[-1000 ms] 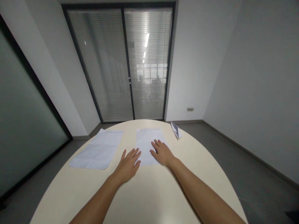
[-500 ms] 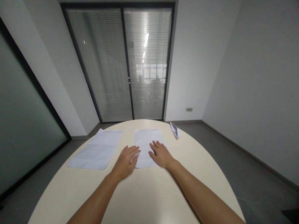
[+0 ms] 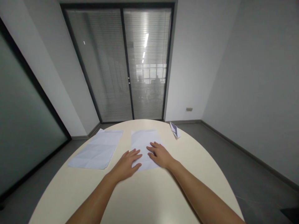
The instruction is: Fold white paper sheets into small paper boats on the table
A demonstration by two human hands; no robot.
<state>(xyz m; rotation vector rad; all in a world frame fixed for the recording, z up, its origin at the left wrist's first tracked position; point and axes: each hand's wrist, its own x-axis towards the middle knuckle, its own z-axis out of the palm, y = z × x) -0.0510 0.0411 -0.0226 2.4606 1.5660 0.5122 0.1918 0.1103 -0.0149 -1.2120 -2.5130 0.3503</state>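
Head view shows the sheet [image 3: 143, 140] on the table [image 3: 140, 196], between the papers [image 3: 98, 149] and the folded paper [image 3: 175, 130]. The left hand [image 3: 126, 165] and right hand [image 3: 161, 156] lie over its sides, fingers loose and apart, gripping nothing. This looks like straightening; next seems to call for a light, even touch.

The flat sheet [image 3: 141, 140] is matt paper. Left of it, the stacked sheets [image 3: 95, 152] are matt paper, lightly creased; right of it, the folded piece [image 3: 174, 129] is paper. Beneath it, the surface [image 3: 144, 199] looks smooth, faintly glossy.
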